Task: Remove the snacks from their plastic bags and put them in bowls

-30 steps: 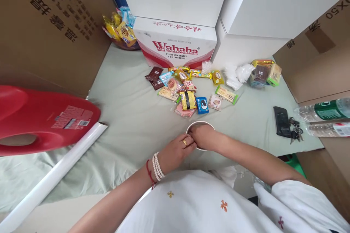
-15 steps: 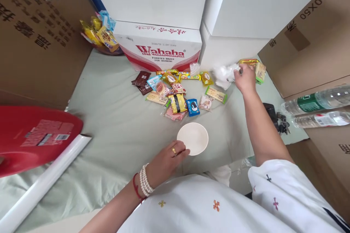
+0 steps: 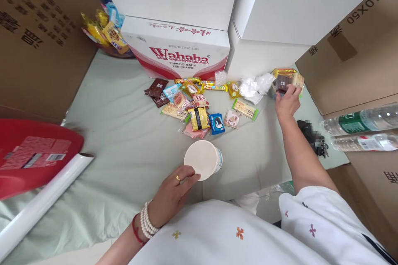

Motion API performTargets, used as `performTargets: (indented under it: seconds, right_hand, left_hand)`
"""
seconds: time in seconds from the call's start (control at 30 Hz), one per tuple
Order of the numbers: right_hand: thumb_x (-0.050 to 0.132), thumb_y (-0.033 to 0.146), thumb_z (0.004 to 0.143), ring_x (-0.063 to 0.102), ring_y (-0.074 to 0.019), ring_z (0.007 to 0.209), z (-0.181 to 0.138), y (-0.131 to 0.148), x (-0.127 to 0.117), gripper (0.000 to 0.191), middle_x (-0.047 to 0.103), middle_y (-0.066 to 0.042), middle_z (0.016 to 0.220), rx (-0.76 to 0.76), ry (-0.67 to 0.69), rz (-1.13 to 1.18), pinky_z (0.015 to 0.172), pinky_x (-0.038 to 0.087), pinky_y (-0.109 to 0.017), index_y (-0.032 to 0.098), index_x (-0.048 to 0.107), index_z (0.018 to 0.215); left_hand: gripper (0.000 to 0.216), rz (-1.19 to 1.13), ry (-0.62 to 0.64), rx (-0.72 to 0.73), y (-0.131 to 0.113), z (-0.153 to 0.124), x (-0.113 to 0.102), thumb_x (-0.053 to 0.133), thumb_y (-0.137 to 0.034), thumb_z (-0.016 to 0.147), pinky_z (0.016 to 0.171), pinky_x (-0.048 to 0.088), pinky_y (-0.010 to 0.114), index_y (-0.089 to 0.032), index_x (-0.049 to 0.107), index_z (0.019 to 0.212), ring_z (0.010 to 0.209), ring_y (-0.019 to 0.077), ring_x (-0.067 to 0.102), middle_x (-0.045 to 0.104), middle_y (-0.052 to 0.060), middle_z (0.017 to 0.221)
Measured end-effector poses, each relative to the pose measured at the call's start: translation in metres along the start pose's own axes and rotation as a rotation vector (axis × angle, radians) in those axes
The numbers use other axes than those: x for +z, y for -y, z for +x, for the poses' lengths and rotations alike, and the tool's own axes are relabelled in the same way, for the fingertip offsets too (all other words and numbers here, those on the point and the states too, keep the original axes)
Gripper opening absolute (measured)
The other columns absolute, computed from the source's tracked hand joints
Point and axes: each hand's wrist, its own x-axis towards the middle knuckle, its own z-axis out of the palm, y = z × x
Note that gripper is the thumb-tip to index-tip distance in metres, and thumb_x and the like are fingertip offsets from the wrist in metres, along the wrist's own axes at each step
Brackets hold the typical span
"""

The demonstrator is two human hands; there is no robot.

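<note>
My left hand point(image 3: 173, 190) grips the near rim of a white paper bowl point(image 3: 202, 158), tilting it toward me on the pale green cloth point(image 3: 124, 140). My right hand point(image 3: 286, 100) reaches far right and pinches a dark brown snack packet point(image 3: 282, 82) at a small pile of wrapped snacks point(image 3: 294, 77). A scatter of several colourful snack packets point(image 3: 199, 103) lies just beyond the bowl, among them a blue packet point(image 3: 217, 123) and a yellow one point(image 3: 199, 118).
A Wahaha carton point(image 3: 183, 51) and white boxes point(image 3: 267, 16) stand behind. Cardboard boxes flank both sides. A red plastic stool point(image 3: 31, 155) and a film roll point(image 3: 43, 203) lie left. A phone with keys point(image 3: 312, 136) and two water bottles point(image 3: 360, 130) lie right. Crumpled plastic point(image 3: 255, 86).
My right hand left the bowl, reached to the crumpled plastic, then moved right onto the brown packet. My left hand pulled the bowl nearer and tilted it.
</note>
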Motion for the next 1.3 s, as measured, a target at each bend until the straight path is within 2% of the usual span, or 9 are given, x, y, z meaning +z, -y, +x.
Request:
performTargets:
  seconds: [0.2,0.37,0.57,0.77,0.87,0.97,1.07,1.2,1.3]
  right_hand:
    - [0.051,0.03,0.098,0.06,-0.0225,0.09,-0.048,0.045,-0.011,0.023,0.064,-0.009,0.107,-0.276,0.214,0.054,0.075,0.044,-0.033,0.021,0.07,0.106]
    - [0.063,0.033,0.089,0.057,-0.0302,0.105,-0.021,0.062,-0.004,0.042,0.058,-0.016,0.128,-0.161,0.135,0.036,0.08,0.047,-0.038,0.02,0.064,0.129]
    - [0.048,0.019,0.09,0.056,-0.021,0.086,-0.011,0.049,-0.008,0.021,0.065,-0.012,0.1,0.025,-0.042,0.254,0.084,0.048,-0.036,0.016,0.067,0.1]
    - [0.056,0.039,0.097,0.063,-0.0197,0.077,-0.087,0.102,-0.058,0.022,0.07,-0.005,0.09,-0.354,0.458,0.58,0.075,0.054,-0.034,0.025,0.074,0.099]
    - [0.054,0.045,0.1,0.068,-0.0229,0.093,-0.115,0.122,-0.087,0.029,0.073,-0.008,0.103,-0.393,0.653,0.683,0.08,0.057,-0.036,0.028,0.074,0.112]
    - [0.063,0.051,0.096,0.066,-0.0261,0.118,-0.133,0.125,-0.104,0.052,0.069,-0.01,0.131,-0.436,0.979,0.801,0.09,0.058,-0.037,0.028,0.06,0.142]
    - [0.06,0.048,0.096,0.071,-0.0235,0.099,-0.146,0.115,-0.108,0.045,0.074,-0.008,0.117,-0.335,1.159,0.755,0.082,0.06,-0.035,0.025,0.064,0.135]
    - [0.057,0.045,0.089,0.068,-0.024,0.08,-0.135,0.075,-0.095,0.029,0.075,-0.005,0.09,-0.056,0.878,0.508,0.072,0.058,-0.037,0.023,0.07,0.102]
    - [0.061,0.047,0.073,0.063,-0.0247,0.071,-0.1,0.018,-0.09,0.033,0.071,-0.006,0.079,0.164,0.64,0.371,0.06,0.053,-0.036,0.023,0.068,0.095]
  left_hand:
    - [0.045,-0.06,0.045,0.031,-0.003,0.01,0.001,0.046,0.008,0.088,0.081,0.057,0.029,-0.02,0.061,0.119,0.095,0.0168,0.063,0.064,0.008,0.101]
    - [0.044,-0.06,0.084,0.094,-0.004,0.015,-0.002,0.047,0.009,0.085,0.077,0.056,0.028,-0.018,0.061,0.117,0.088,0.0167,0.06,0.064,0.008,0.097]
    - [0.048,-0.035,-0.015,-0.043,-0.004,-0.006,-0.012,0.047,0.009,0.088,0.085,0.056,0.028,-0.02,0.062,0.123,0.101,0.0168,0.062,0.064,0.009,0.105]
    - [0.047,-0.063,0.058,0.0,0.002,0.007,-0.012,0.047,0.006,0.089,0.08,0.057,0.029,-0.022,0.062,0.123,0.094,0.0165,0.064,0.065,0.008,0.1]
    - [0.045,-0.108,0.098,0.077,0.004,0.026,-0.004,0.046,0.005,0.09,0.081,0.059,0.032,-0.021,0.062,0.124,0.093,0.0178,0.064,0.066,0.008,0.097]
    - [0.037,-0.105,0.108,0.194,0.002,0.048,0.005,0.052,-0.001,0.094,0.091,0.06,0.036,-0.019,0.062,0.125,0.099,0.0203,0.065,0.068,0.01,0.098]
    - [0.037,-0.06,0.015,0.279,-0.002,0.066,0.011,0.058,-0.006,0.095,0.102,0.058,0.042,-0.018,0.061,0.13,0.119,0.0249,0.064,0.07,0.013,0.112]
    - [0.051,-0.042,-0.146,0.162,0.005,0.066,0.008,0.054,-0.003,0.095,0.108,0.054,0.049,-0.025,0.056,0.141,0.137,0.0276,0.055,0.065,0.014,0.131]
    - [0.042,-0.019,-0.178,0.015,0.018,0.043,-0.003,0.054,-0.002,0.092,0.102,0.057,0.046,-0.024,0.063,0.128,0.128,0.0261,0.059,0.066,0.014,0.126]
